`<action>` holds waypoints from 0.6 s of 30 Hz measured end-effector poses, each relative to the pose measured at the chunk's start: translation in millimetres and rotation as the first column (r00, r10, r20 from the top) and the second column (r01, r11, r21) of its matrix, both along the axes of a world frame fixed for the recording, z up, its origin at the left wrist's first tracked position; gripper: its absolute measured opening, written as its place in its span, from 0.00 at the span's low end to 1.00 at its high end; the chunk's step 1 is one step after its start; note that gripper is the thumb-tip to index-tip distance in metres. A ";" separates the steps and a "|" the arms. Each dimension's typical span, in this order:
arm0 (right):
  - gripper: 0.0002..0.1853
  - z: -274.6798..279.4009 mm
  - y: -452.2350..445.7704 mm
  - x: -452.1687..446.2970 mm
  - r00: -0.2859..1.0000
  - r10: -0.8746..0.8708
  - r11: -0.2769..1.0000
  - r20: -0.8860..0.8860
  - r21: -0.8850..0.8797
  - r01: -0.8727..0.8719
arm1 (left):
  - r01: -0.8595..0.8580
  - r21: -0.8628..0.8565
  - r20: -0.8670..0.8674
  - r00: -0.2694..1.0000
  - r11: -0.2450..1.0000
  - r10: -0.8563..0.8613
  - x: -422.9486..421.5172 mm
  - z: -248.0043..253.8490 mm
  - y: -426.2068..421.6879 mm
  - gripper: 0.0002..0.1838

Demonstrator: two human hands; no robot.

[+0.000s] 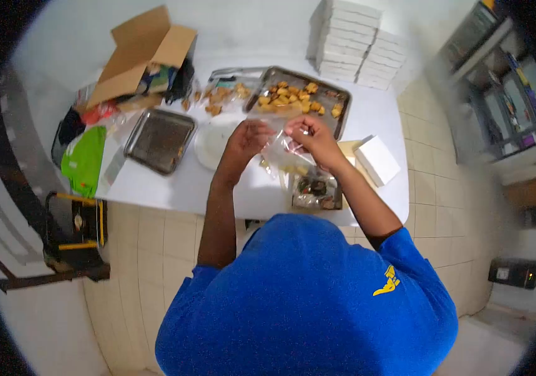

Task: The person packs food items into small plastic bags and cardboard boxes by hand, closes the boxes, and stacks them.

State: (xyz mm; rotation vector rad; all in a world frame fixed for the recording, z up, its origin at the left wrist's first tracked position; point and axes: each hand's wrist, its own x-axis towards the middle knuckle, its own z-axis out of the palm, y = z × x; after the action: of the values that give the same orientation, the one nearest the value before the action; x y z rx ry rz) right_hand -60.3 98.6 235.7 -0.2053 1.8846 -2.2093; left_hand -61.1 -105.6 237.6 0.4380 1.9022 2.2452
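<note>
A clear plastic bag (282,149) hangs between my two hands above the white table, with some yellowish pieces low in it or just behind it. My left hand (250,143) has its fingers closed at the bag's left edge. On the other side, my right hand (312,139) pinches the bag's upper right edge. Beyond my hands lies a metal tray (324,99) with golden baked pieces (290,95). Under my left hand is a white round plate (210,145). Nearest my body, a small box (316,191) holds dark and clear-wrapped items.
An empty-looking dark tray (160,141) lies to the left, near a green cloth (84,160) and an open cardboard box (120,69). White boxes (351,41) are stacked at the back; one white box (377,160) rests at the right. Bagged brown pieces (220,95) lie behind the plate.
</note>
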 end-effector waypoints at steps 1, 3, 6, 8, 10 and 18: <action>0.08 -5.4 -9.3 -7.0 0.999 0.030 0.999 0.042 -0.021 -0.030 | 0.021 -0.020 0.058 0.998 1.000 -0.020 -1.3 -11.4 -9.7 0.16; 0.09 -9.7 -25.0 -15.6 0.992 0.092 0.995 0.084 -0.055 -0.087 | 0.069 -0.048 0.153 0.986 0.996 -0.061 -3.5 -31.6 -28.3 0.16; 0.10 -17.8 -56.1 -23.5 0.999 0.030 0.964 0.012 -0.263 -0.026 | 0.054 0.167 0.145 0.986 0.984 -0.078 3.5 -51.9 -48.9 0.16; 0.10 -9.0 -70.7 -27.0 0.996 0.063 0.960 0.056 -0.276 -0.045 | 0.057 0.129 0.109 0.991 0.990 -0.072 7.8 -56.1 -56.9 0.16; 0.11 -9.7 -84.9 -36.0 0.988 0.123 0.941 0.097 -0.329 -0.085 | 0.083 0.004 0.067 0.994 0.997 -0.083 7.7 -55.9 -61.3 0.15; 0.14 -52.4 -137.5 -41.5 0.982 0.186 0.982 0.035 -0.007 -0.186 | -0.040 -0.008 0.212 0.976 0.999 0.041 28.2 -103.7 -102.6 0.19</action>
State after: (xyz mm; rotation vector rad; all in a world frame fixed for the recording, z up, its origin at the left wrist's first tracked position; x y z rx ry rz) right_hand -101.8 -38.9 183.3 -0.3265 1.7647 -2.0786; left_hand -32.9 -208.2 133.9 0.1524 1.8220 2.2121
